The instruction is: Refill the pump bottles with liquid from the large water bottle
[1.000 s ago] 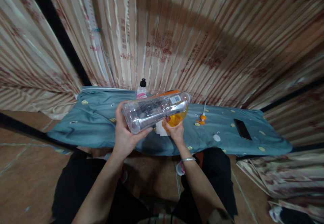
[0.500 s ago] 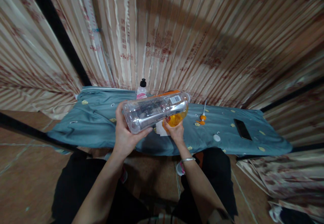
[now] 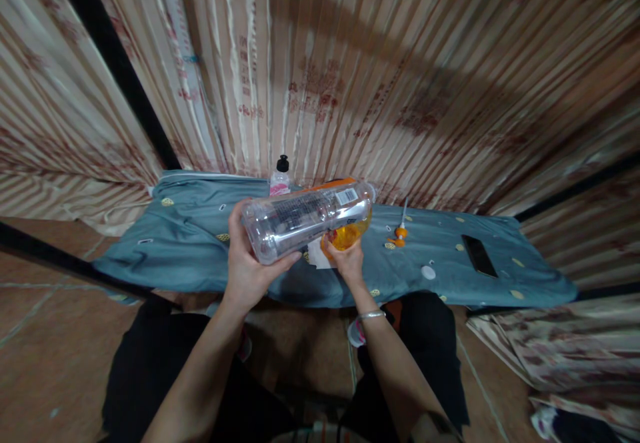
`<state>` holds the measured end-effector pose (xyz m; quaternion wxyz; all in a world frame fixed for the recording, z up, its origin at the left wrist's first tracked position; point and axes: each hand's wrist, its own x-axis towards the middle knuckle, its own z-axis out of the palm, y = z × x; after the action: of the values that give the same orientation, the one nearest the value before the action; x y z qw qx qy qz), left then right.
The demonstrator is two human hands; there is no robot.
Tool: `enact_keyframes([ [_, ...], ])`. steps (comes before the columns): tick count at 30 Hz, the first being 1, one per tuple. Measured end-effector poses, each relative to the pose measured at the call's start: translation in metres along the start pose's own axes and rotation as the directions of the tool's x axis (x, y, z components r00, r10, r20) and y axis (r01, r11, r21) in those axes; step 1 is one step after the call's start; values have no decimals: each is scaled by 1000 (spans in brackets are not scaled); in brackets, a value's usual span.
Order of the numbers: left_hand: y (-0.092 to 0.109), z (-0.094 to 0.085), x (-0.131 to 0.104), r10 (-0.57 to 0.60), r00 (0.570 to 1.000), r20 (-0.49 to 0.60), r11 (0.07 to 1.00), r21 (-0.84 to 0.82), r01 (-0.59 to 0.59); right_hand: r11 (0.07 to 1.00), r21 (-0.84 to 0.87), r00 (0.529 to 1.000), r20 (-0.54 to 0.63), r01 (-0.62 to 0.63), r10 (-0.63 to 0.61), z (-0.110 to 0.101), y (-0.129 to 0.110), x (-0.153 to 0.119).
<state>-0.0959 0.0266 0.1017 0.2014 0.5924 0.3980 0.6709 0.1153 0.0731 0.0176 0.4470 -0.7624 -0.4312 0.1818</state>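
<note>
My left hand (image 3: pixel 250 263) is wrapped around the base of a large clear plastic bottle (image 3: pixel 300 219), tipped nearly level with its neck to the right. A label with dark print and a barcode covers its side. Below the neck, my right hand (image 3: pixel 347 256) grips an orange-yellow bottle (image 3: pixel 346 236), partly hidden behind the clear one. The mouths of both lie close together; whether they touch I cannot tell. A piece of white paper (image 3: pixel 320 255) shows beside my right hand. Behind the clear bottle stands a small bottle with a black cap (image 3: pixel 283 164) and a pink label.
A teal patterned cloth (image 3: pixel 190 243) covers the low surface. To the right lie an orange pump top (image 3: pixel 401 233) with its tube, a white round cap (image 3: pixel 428 272) and a black phone (image 3: pixel 479 256). Curtains (image 3: pixel 320 83) hang behind, with a dark post (image 3: pixel 120 69) at left.
</note>
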Motion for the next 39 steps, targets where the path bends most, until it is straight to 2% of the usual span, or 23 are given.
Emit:
enact_keyframes([
  [39, 2, 0, 0, -21, 1000, -5, 1000, 0, 21, 1000, -23, 1000, -11, 4, -5, 1, 3, 2],
])
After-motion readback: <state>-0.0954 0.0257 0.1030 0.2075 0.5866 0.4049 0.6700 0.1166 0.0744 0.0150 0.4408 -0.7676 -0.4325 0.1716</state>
